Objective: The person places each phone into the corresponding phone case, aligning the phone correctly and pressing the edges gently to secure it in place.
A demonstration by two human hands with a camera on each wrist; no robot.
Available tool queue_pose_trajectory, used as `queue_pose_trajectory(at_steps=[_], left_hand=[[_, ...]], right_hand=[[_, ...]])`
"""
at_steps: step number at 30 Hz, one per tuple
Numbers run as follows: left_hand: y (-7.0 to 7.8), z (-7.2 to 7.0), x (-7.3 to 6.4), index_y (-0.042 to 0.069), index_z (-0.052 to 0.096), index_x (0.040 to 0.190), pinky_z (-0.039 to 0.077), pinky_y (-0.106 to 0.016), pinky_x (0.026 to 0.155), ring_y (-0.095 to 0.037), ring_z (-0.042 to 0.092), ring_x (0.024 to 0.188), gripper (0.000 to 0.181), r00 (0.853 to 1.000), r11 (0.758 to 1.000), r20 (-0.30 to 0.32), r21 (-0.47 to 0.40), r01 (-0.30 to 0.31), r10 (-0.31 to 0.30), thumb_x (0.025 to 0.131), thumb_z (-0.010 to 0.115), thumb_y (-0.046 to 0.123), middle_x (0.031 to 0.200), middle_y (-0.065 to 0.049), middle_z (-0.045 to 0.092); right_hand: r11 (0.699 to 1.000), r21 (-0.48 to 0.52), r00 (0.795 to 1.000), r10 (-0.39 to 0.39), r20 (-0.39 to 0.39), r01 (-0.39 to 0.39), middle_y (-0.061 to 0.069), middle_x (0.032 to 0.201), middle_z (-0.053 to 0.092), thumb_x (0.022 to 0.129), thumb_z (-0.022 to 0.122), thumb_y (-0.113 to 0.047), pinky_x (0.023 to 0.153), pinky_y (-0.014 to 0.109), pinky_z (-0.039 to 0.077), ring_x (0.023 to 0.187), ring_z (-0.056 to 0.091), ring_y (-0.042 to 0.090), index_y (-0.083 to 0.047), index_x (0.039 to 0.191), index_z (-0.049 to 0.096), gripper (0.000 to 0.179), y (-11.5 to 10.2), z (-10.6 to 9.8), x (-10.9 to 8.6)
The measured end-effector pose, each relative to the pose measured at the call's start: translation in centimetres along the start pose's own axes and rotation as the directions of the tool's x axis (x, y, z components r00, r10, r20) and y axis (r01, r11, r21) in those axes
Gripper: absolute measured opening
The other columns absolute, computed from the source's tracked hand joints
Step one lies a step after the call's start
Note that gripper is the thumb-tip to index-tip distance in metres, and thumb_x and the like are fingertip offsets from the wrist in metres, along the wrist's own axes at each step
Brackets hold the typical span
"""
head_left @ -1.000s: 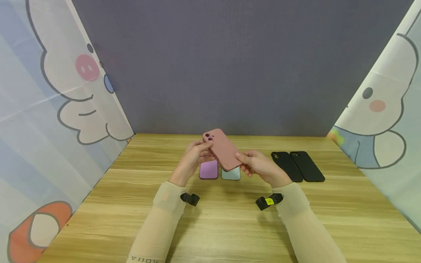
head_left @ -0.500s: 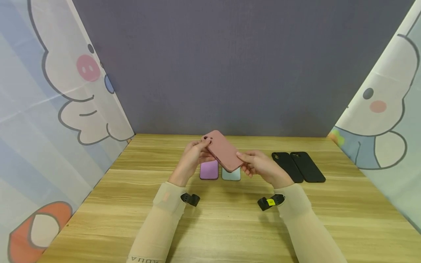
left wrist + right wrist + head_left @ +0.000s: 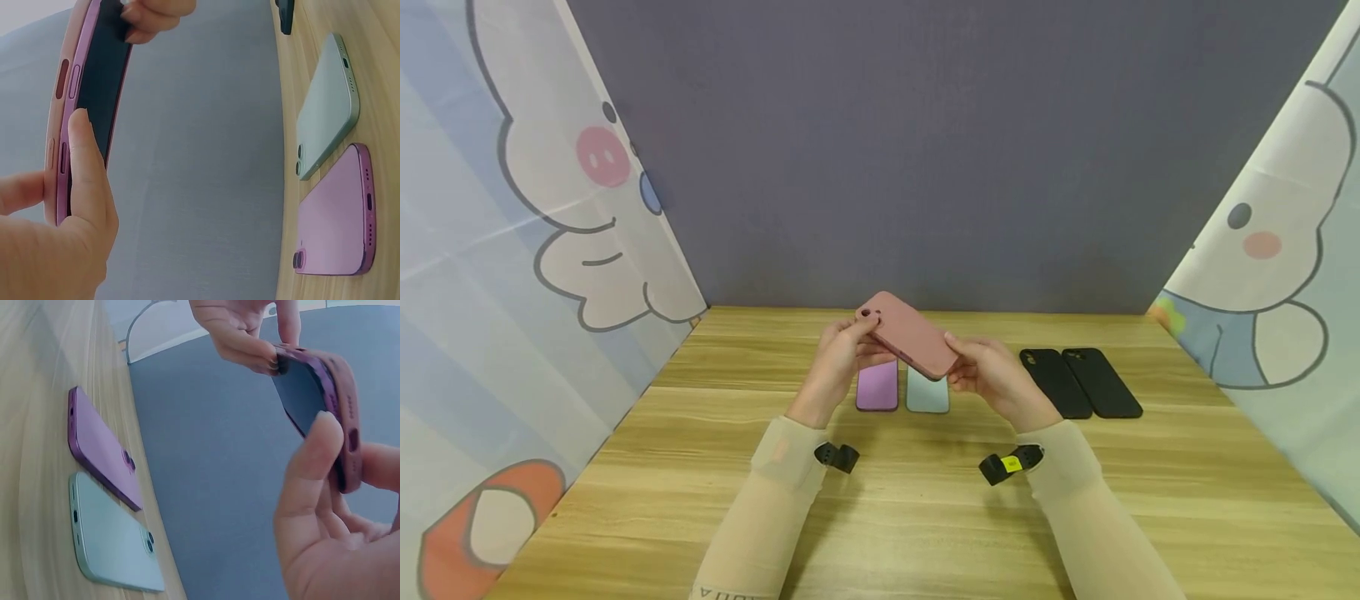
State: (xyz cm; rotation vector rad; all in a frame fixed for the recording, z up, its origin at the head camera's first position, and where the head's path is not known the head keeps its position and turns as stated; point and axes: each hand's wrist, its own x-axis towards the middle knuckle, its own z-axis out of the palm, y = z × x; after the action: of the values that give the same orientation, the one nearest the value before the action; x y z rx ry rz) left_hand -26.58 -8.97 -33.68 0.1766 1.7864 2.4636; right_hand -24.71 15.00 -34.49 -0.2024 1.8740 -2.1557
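Note:
Held up above the table is a pink phone case (image 3: pixel 913 333) lying over the back of a purple-framed phone (image 3: pixel 103 75), whose dark screen faces away from the head camera. My left hand (image 3: pixel 835 367) pinches the camera end, thumb beside the camera cutout. At the lower right end my right hand (image 3: pixel 996 375) grips a corner, its thumb on the case's back. In the left wrist view the purple frame sticks out along the case's side edge. The right wrist view shows the case's bottom edge (image 3: pixel 351 419), with the fingers at the corner.
Under the hands lie a purple phone (image 3: pixel 877 390) and a pale green phone (image 3: pixel 928 396), backs up, side by side. Two black phone cases, the nearer-left one (image 3: pixel 1057 387) and the right one (image 3: pixel 1102 383), lie on the wooden table (image 3: pixel 917 517). A grey panel (image 3: pixel 925 167) stands behind.
The case and phone have tilted, the right end rising a little and the side edge turning more into view. My right hand has moved slightly with it; both hands keep their hold.

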Motion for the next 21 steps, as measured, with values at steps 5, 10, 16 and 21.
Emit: queue_pose_trajectory(at_steps=[5, 10, 16, 21], left_hand=[[-0.04, 0.15, 0.02, -0.001, 0.059, 0.106, 0.062, -0.037, 0.075, -0.019, 0.069, 0.068, 0.018, 1.000, 0.999, -0.011, -0.031, -0.012, 0.011, 0.102, 0.061, 0.017, 0.083, -0.011, 0.068], [-0.16, 0.32, 0.25, -0.001, 0.056, 0.109, 0.062, -0.037, 0.076, -0.021, 0.069, 0.069, 0.017, 0.999, 0.998, -0.027, -0.055, -0.028, 0.027, 0.104, 0.057, 0.015, 0.086, -0.013, 0.066], [-0.19, 0.56, 0.29, -0.002, 0.056, 0.111, 0.062, -0.038, 0.075, -0.022, 0.071, 0.070, 0.017, 0.999, 0.997, -0.043, -0.068, -0.029, 0.026, 0.103, 0.056, 0.013, 0.086, -0.014, 0.067], [-0.12, 0.73, 0.13, -0.003, 0.055, 0.111, 0.062, -0.039, 0.076, -0.023, 0.071, 0.072, 0.018, 1.000, 0.996, -0.022, -0.089, -0.019, 0.018, 0.101, 0.057, 0.012, 0.088, -0.015, 0.067]], right_hand=[[0.997, 0.071, 1.000, 0.014, -0.020, -0.012, 0.003, 0.074, 0.069, 0.104, 0.061, -0.031, 0.059, 0.025, 0.056, 0.060, 0.062, 0.012, -0.009, 0.095, 0.073, 0.027, -0.07, 0.32, 0.17], [0.992, 0.067, 0.995, 0.102, 0.024, -0.103, 0.005, 0.070, 0.069, 0.105, 0.058, -0.034, 0.057, 0.025, 0.056, 0.056, 0.063, 0.013, -0.007, 0.092, 0.068, 0.031, -0.16, 0.65, 0.30], [0.994, 0.010, 0.994, 0.107, 0.035, -0.107, 0.004, 0.070, 0.068, 0.106, 0.056, -0.034, 0.058, 0.024, 0.056, 0.057, 0.062, 0.013, -0.006, 0.092, 0.063, 0.032, -0.34, 0.85, 0.38], [0.996, -0.051, 0.997, 0.079, 0.004, -0.079, 0.002, 0.068, 0.064, 0.106, 0.055, -0.034, 0.057, 0.023, 0.054, 0.056, 0.058, 0.010, -0.005, 0.089, 0.063, 0.034, -0.58, 0.66, 0.25]])
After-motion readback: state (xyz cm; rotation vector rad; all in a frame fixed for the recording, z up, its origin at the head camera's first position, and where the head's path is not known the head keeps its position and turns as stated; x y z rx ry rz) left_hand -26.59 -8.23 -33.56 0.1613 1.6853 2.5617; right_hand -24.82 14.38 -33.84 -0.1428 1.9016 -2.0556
